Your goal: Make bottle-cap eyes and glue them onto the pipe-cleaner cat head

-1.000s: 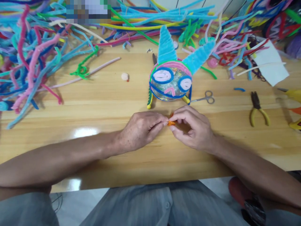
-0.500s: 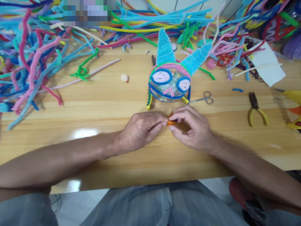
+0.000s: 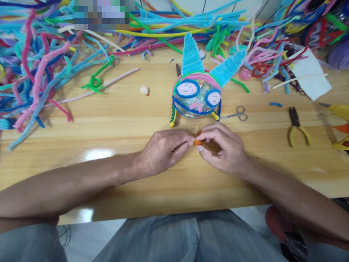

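A small orange piece (image 3: pixel 197 143), perhaps pipe cleaner, is pinched between both hands over the near middle of the table; fingers cover most of it. My left hand (image 3: pixel 166 151) is closed, thumb and forefinger on its left end. My right hand (image 3: pixel 223 147) is closed too, fingertips on its right side, with a dark blue bit just showing beneath. Just beyond the hands sits a clear round figure (image 3: pixel 195 96) with two tall light-blue fuzzy ears (image 3: pixel 192 54), blue-ringed white eyes and a pink nose. Small scissors (image 3: pixel 236 114) lie at its right.
Tangled pipe cleaners (image 3: pixel 35 65) heap up at the left, and bundles (image 3: pixel 188 22) run along the back. At right lie yellow-handled pliers (image 3: pixel 297 127), a blue scrap (image 3: pixel 275 104), white paper (image 3: pixel 312 78) and a yellow tool (image 3: pixel 339 112). A cream-coloured bead-like piece (image 3: pixel 144 90) lies left of the figure.
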Demonstrator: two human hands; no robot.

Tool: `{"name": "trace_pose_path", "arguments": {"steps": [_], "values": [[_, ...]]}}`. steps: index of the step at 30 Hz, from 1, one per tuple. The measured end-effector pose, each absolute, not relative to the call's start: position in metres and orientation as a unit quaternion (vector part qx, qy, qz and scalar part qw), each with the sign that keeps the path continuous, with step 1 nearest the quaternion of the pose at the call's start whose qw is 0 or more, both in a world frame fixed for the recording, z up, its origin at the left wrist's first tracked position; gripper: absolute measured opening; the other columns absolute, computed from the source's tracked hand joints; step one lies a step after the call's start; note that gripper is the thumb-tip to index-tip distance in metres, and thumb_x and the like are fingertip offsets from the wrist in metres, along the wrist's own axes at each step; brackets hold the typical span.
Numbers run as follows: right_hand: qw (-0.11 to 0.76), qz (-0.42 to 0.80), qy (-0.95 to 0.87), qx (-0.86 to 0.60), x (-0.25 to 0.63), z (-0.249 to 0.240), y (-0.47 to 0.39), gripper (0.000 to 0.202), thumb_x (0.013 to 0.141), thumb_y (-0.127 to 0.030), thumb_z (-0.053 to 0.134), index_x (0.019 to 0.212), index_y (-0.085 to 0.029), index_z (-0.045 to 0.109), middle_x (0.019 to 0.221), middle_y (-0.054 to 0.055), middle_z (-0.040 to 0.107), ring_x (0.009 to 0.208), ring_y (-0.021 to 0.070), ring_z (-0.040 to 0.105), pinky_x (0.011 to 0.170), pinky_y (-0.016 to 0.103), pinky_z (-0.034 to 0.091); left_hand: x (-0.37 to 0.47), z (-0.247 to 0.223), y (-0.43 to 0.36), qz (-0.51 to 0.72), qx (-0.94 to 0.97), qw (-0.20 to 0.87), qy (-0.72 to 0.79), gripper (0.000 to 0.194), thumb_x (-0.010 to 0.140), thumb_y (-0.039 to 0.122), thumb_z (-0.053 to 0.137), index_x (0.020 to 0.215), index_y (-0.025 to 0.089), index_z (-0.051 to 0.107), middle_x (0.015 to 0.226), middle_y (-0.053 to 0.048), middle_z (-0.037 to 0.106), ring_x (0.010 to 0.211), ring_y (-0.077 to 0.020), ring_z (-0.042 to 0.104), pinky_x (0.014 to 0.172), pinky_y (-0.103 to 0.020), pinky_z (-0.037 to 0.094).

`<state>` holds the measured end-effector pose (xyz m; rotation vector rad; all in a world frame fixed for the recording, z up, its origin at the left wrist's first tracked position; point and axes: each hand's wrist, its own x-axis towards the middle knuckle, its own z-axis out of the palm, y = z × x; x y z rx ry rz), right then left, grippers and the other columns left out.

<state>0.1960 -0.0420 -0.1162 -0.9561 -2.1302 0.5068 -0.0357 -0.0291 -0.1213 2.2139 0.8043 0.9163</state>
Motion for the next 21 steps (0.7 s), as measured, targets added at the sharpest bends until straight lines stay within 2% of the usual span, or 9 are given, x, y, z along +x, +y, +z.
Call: {"name": "trace_pose_path", "arguments": {"steps": [11,21], "values": [[0.371,0.200,-0.827,-0.372,0.1951,-0.1138,-0.0416,0.021,0.089,-0.011,0.072,0.105,-0.022,0.068,0.096,0.006,0.072,0.081,0.0183,0.070,0.070,0.032,0.058,-0.0356,-0.1251,-0.0288,0.357,0.836,0.293,0.297,0.014,0.105,0.015,0.061,0.102,0.017,0.074,0.087,-0.003,0.082,0.077,-0.0127,0.076,0.072,-0.021,0.058],[0.366,0.200,-0.831,-0.368,0.1940,-0.1131,-0.0414,0.021,0.090,-0.011,0.071,0.106,-0.023,0.066,0.096,0.005,0.072,0.081,0.0173,0.069,0.068,0.031,0.057,-0.0357,-0.1255,-0.0294,0.356,0.836,0.288,0.303,0.015,0.105,0.014,0.061,0.098,0.016,0.074,0.082,-0.002,0.080,0.070,-0.0119,0.073,0.068,-0.021,0.056]]}}
